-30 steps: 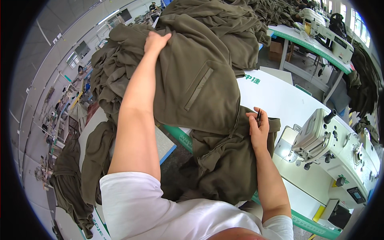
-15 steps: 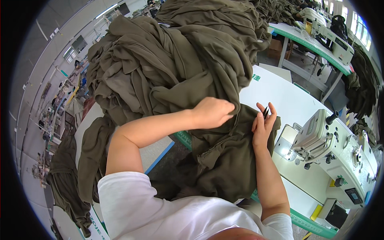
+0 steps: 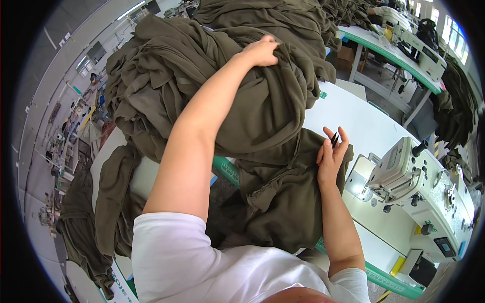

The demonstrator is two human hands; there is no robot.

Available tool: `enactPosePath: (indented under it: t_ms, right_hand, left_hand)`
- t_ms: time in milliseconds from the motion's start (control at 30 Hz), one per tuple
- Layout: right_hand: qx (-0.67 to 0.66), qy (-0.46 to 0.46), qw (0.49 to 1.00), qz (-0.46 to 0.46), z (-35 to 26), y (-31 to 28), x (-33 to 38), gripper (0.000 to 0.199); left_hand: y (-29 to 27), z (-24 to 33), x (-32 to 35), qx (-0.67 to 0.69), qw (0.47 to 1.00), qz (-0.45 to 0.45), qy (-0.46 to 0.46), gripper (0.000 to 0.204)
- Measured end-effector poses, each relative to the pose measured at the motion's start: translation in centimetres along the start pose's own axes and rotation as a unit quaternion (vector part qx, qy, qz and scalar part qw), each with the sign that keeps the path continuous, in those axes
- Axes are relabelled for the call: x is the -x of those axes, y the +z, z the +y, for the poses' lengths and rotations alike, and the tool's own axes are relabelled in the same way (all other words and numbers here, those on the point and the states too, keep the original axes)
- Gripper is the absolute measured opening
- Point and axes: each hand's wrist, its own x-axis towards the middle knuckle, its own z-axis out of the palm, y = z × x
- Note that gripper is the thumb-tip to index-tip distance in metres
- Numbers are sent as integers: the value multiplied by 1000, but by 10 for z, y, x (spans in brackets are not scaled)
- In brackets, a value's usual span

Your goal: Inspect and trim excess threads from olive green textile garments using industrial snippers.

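Since half a second ago, the left hand (image 3: 261,50) has gone from the cloth's edge near the right hand up onto the top of the heap of olive cloth (image 3: 212,76), where its grip is closed on a fold. The right hand (image 3: 331,156) lies flat, fingers loosely together around small dark snips (image 3: 334,138), pinning a lower piece (image 3: 283,202) at the edge of the white tabletop (image 3: 353,116) beside the sewing machine (image 3: 404,171). A clean pull would probably need one layer gathered, with the right hand anchoring.
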Motion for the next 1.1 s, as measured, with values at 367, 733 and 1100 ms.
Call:
enactPosePath:
  t_ms: [367, 733, 1100]
  right_hand:
    - [-48, -68, 979, 187, 13, -20, -5, 56]
    - [107, -136, 975, 143, 10, -11, -2, 60]
    - [176, -167, 969, 42, 10, -10, 5, 54]
  left_hand:
    - [-3, 182, 102, 140, 901, -69, 405, 13]
    - [6, 74, -3, 291, 956, 17, 13, 29]
    - [77, -73, -63, 59, 860, 69, -502, 73]
